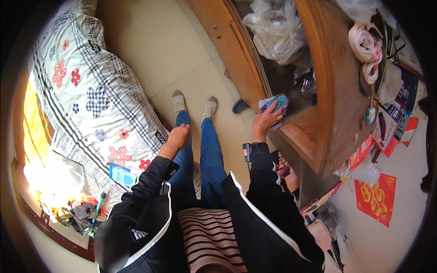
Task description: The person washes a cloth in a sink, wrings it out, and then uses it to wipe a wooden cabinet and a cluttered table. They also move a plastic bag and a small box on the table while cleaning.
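My right hand (266, 119) grips a bunched cloth (275, 105) with a pink, blue and teal pattern. It presses the cloth on the front edge of an open wooden cabinet (307, 131), at its lower corner. My left hand (179, 137) hangs in front of my left leg with its fingers curled, and nothing shows in it. Inside the cabinet, crumpled clear plastic bags (276, 30) lie toward the far end. A small glossy wrapped item (308, 85) sits nearer the cloth.
A bed with a flowered quilt (99, 99) runs along my left, with a blue packet (122, 174) on it. A dark slipper (240, 106) lies on the tiled floor (164, 47) beside the cabinet. Rolled straps (363, 44) and boxes (387, 128) sit at the right.
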The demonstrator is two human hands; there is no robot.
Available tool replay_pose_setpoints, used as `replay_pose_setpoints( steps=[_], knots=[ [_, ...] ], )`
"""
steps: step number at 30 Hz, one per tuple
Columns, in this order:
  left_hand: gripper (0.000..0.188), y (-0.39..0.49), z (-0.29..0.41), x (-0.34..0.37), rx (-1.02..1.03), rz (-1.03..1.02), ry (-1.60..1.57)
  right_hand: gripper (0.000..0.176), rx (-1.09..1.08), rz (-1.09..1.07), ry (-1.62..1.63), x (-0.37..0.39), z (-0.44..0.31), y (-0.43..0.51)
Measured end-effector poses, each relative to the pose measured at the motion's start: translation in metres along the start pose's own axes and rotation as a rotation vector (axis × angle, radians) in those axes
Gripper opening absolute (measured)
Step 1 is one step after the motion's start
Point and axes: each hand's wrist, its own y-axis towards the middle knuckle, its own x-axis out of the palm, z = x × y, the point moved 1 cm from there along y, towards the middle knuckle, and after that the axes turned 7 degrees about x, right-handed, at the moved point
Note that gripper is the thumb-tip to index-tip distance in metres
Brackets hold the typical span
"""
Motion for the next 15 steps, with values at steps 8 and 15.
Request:
replay_pose_setpoints(
  steps=[8,15],
  knots=[
    [0.017,-0.006,-0.011,-0.055,-0.122,-0.119,0.050,0.056,-0.444,-0.056,0.551,-0.078,-0.127,0.056],
    [0.017,-0.033,-0.015,-0.129,-0.059,0.137,0.072,0.052,-0.410,-0.025,1.001,-0.291,-0.003,0.001]
  ],
)
